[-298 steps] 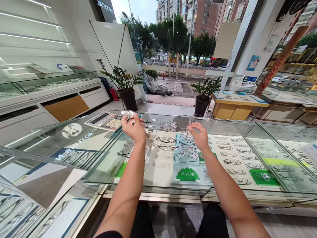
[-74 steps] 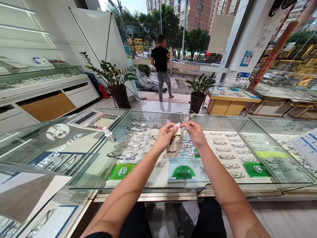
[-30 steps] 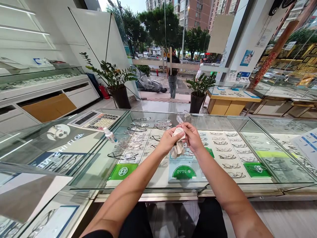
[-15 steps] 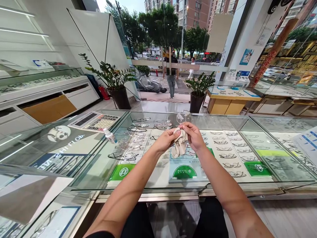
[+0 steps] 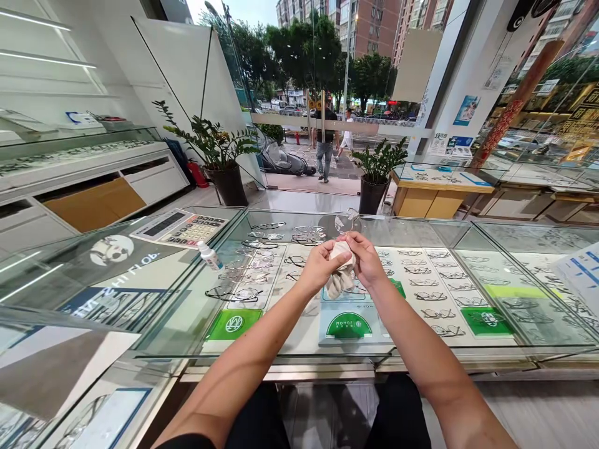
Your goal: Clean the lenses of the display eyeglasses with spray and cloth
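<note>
Above the glass display counter (image 5: 290, 350) my two hands are close together at a pair of eyeglasses (image 5: 347, 219). Its thin round rims stick up beyond my fingers; the rest is covered. A crumpled cream cloth (image 5: 340, 285) hangs between the hands, and my left hand (image 5: 322, 267) is closed on it, thumb across the top. My right hand (image 5: 367, 260) pinches the eyeglasses at the cloth's upper edge. Which part of the frame each finger touches is hidden.
A small white spray bottle (image 5: 209, 255) stands on the glass at the left, near a large calculator (image 5: 180, 226). Rows of eyeglasses (image 5: 423, 282) lie inside the counter. Beyond it are two potted plants (image 5: 373, 190) and people outside the glass front.
My left hand has shifted slightly right and its thumb has moved over the cloth, which is bunched higher. The eyeglasses have turned slightly. Outside, a person in white has walked left.
</note>
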A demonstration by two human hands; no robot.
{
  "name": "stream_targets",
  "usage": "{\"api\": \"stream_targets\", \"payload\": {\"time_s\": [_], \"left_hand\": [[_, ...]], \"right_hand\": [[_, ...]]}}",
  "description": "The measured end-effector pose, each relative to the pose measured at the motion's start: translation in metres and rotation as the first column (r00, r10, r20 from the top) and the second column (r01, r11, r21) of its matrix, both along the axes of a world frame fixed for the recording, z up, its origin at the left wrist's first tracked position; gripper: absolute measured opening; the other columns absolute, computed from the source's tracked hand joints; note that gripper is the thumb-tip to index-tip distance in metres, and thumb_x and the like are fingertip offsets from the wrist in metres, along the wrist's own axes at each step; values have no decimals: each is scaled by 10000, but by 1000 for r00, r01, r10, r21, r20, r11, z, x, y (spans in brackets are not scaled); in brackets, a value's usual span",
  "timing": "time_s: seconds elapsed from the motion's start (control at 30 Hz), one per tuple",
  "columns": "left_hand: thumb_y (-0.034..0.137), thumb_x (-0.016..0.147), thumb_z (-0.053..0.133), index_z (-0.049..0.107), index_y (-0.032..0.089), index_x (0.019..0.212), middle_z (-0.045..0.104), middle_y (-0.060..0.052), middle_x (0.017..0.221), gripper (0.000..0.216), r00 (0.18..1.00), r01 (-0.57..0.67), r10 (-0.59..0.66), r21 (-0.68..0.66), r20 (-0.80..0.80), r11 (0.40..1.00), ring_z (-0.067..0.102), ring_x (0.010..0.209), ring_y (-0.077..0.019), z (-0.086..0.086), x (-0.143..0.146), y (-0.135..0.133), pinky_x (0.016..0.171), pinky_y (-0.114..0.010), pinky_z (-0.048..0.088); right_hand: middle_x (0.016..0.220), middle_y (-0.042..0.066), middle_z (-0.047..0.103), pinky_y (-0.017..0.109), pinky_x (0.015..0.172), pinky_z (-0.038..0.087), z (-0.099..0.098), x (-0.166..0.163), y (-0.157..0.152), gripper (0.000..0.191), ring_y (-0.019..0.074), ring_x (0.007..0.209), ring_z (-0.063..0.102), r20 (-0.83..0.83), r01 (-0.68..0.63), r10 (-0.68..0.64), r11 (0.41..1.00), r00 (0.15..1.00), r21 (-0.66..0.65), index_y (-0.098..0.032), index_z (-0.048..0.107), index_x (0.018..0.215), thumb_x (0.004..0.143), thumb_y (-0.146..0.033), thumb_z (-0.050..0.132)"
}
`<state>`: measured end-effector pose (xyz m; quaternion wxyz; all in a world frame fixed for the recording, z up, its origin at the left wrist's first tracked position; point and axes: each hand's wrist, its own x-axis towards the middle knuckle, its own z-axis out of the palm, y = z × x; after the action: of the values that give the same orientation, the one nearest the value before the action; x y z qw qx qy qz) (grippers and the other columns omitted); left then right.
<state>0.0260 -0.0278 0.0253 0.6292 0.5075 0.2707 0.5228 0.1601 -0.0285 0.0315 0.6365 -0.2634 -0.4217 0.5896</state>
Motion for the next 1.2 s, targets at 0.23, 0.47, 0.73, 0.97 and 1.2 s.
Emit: {"api": "stream_targets", "payload": {"time_s": [0.23,0.47,0.73,0.97,1.2], "left_hand": [[631,778,855,762,122,936,652,-1,700,541,999,-33,33,54,8,998,513,628,-106,3,0,0,624,-221,415],[479,667,977,736,129,1035,725,-50,848,563,978,206,-206,-2,-15,978,646,746,-154,7,-9,2,725,-254,512],[637,789,844,732,142,1004,640,2,704,552,999,-23,25,69,-28,997,539,602,-113,2,-2,0,592,-227,428],[747,868,698,648,145,822,570,11,682,606,985,-51,78,170,-155,984,442,610,-102,6,-11,4,583,-224,367],[764,910,630,645,159,858,598,1,700,608,965,-242,252,129,-71,962,488,624,-123,8,-24,14,593,-232,400]], "right_hand": [[911,-2,739,283,794,539,-2,-2,1,315,168,838,646,-3,7,-7,1000,1000,-15,-246,740,802,690,-471,930],[927,15,760,280,746,535,-1,7,6,306,159,793,636,-14,29,-29,999,999,-35,-236,770,811,703,-481,920],[920,-3,741,266,566,464,-2,-5,-2,336,138,678,566,-8,-46,45,998,999,-40,-254,734,856,717,-501,915],[1019,36,745,306,878,552,10,11,-2,275,193,940,653,17,-33,32,999,999,30,-244,759,806,736,-462,910],[1300,80,664,404,1149,420,11,25,1,215,289,1340,544,240,-169,139,980,961,108,-230,780,773,827,-433,827]]}}
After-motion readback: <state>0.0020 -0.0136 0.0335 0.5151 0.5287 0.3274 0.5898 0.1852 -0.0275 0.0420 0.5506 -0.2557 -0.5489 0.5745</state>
